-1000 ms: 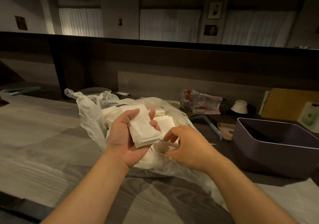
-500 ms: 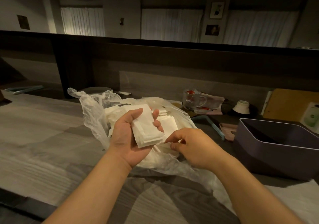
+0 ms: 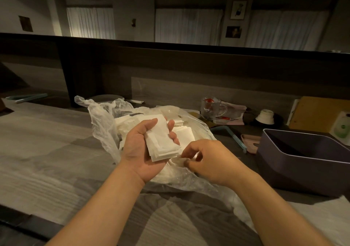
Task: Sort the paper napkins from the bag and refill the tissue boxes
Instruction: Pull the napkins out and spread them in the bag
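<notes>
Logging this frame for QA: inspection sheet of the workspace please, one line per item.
Surface: wood-grain counter, dim light.
Job's things: clear plastic bag lying open with loose napkins inside; napkin stack in the left hand; purple box at right, open top, contents not visible.
Clutter: glass mug, small white cup, brown board.
Grippers: left hand holds the stack; right hand pinches at the stack's lower corner, grasp unclear.
Cables: nothing seen.
Surroundings: dark partition, curtains, framed pictures behind.

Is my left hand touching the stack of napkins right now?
Touching. The head view shows the left hand holding the stack of napkins, thumb over the top edge and fingers curled round its far side.
</notes>
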Demonstrator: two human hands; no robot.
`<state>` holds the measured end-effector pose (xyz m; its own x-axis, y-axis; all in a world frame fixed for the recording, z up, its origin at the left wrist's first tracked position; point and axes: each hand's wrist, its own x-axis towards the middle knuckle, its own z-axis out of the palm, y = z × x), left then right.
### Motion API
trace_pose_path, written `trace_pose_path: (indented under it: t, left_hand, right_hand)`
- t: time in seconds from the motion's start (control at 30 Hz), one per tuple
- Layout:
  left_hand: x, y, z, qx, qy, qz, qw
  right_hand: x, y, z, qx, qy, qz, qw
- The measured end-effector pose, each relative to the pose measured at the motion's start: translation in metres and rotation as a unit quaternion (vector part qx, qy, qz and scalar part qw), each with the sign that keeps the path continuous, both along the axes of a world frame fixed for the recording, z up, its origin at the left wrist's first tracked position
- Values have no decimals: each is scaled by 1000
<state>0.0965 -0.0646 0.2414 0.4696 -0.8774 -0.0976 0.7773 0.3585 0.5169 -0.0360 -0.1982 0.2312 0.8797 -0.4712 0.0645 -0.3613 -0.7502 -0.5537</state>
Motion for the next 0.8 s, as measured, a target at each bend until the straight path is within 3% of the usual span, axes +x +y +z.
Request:
trace_pose_path:
  t: [0.5,0.63,0.73,0.8]
  left_hand:
    - [2,-1,-3,-6,-6,-17,1000]
    - [2,0,-2,3,-10,-17,1000]
    - [2,0,-1,10,-10,-20,1000]
    - [3,1,-1,16,-6,-19,1000]
  right_hand:
    - [2,2,-4,23,-21,-34,999]
    - [-2,4,-1,-17,-106,-67,992]
    - [-5,3,5,57,-191,-87,976]
    - [-6,2,8,77,-150,-66,983]
